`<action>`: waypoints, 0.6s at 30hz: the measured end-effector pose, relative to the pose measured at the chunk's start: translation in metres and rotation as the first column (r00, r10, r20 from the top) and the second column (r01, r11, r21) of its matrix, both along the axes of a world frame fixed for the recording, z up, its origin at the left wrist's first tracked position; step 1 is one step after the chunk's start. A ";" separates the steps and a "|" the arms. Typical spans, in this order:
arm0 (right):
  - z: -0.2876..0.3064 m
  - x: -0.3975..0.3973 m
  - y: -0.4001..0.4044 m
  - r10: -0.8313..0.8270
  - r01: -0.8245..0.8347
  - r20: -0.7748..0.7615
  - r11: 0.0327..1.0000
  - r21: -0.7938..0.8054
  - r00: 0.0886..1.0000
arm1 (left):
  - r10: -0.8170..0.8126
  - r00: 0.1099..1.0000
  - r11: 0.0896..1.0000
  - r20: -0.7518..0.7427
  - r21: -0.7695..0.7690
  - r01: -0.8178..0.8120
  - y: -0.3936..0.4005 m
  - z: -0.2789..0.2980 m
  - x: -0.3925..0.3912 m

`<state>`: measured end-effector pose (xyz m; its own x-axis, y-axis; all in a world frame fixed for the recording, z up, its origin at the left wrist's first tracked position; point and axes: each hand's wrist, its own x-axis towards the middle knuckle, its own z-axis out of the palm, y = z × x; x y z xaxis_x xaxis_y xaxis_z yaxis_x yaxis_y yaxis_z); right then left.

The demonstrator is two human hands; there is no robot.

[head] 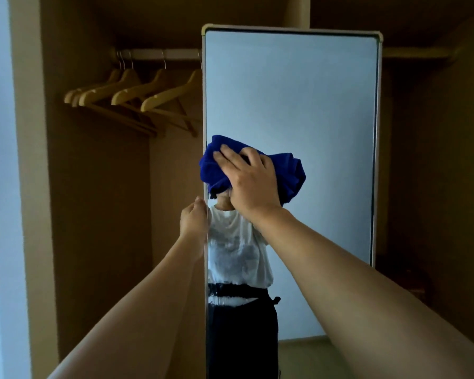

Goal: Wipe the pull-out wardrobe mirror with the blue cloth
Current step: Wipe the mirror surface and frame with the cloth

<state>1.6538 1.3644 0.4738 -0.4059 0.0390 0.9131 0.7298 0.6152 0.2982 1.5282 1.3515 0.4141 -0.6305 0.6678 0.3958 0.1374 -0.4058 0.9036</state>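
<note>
The mirror point(298, 105) is a tall, narrow panel with a pale frame and rounded upper corners, standing upright out of a brown wooden wardrobe point(99, 187); its glass gives back a plain light wall above and, lower down, a person in a white top and dark trousers. The blue cloth point(216, 170) is a deep blue, bunched into thick folds, and lies against the glass near the mirror's left edge, about halfway up the visible panel. The right hand point(251, 181) presses flat on the cloth, its fingers point(225, 157) spread and slightly bent over the fabric, holding it to the glass rather than clenching it. The left hand point(193, 222) is at the mirror's left edge just below the cloth, curled around the frame; its fingertips go behind the edge and cannot be seen. There is one mirror, one cloth, and two bare forearms reaching in from the bottom. On the rail point(159, 54) in the left compartment hang wooden hangers point(137, 91); about five can be made out, though they overlap and the exact count is uncertain. The mirror's bottom runs out of view, the cloth and hand cover the reflected head, and the wardrobe section to the right is too dark to read.
</note>
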 end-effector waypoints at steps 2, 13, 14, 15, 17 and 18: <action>-0.015 0.001 0.000 0.032 -0.033 0.031 0.999 0.028 0.999 | -0.022 0.999 0.999 0.028 0.025 0.021 -0.001 0.000 -0.001; -0.081 0.013 0.003 0.098 -0.110 0.150 0.991 0.080 0.984 | -0.103 0.960 0.995 0.262 0.007 0.104 -0.003 0.001 -0.006; -0.085 0.015 0.004 0.089 -0.105 0.177 0.991 0.085 0.980 | -0.093 0.967 0.995 0.238 -0.012 0.099 -0.003 0.000 -0.006; -0.089 0.017 0.004 0.082 -0.103 0.205 0.990 0.097 0.975 | -0.086 0.972 0.995 0.221 -0.032 0.095 -0.003 0.000 -0.006; -0.092 0.021 0.003 0.064 -0.101 0.267 0.987 0.127 0.961 | -0.067 0.977 0.995 0.202 -0.058 0.080 -0.004 -0.002 -0.005; -0.091 0.024 0.003 0.047 -0.095 0.298 0.984 0.149 0.953 | -0.052 0.982 0.996 0.181 -0.056 0.063 -0.004 -0.002 -0.005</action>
